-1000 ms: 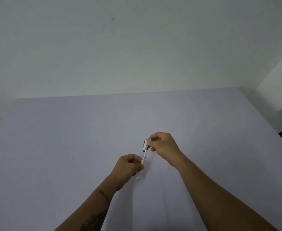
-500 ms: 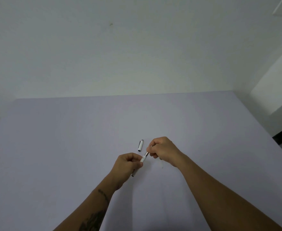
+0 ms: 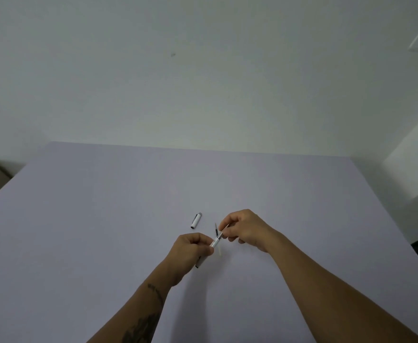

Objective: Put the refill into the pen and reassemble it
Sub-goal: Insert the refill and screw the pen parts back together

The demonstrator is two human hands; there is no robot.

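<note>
We hold the pen barrel in our left hand, the fingers closed around its middle so that a dark end pokes out below the fist and the pale open end points up and to the right. Our right hand pinches the refill between thumb and forefinger, and the thin rod meets the barrel's open end at a slant. A short dark piece stands up just beside the right fingers; it is too small and blurred for us to say whether it is the tip section or part of the refill. The cap lies alone on the lilac worktop, just beyond our hands and a little to the left, touching neither of them.

We judge that we are in the middle of the first step: feeding the refill into the barrel. How far it has gone in we cannot tell. The next move calls for lining the rod up with the barrel's axis and pushing it straight along, with the left grip steady so the barrel does not twist away. After that the front piece would need seating, and then the cap fetched from the worktop and pressed on. A slanted push could bend the thin rod or jam it at the mouth.
</note>
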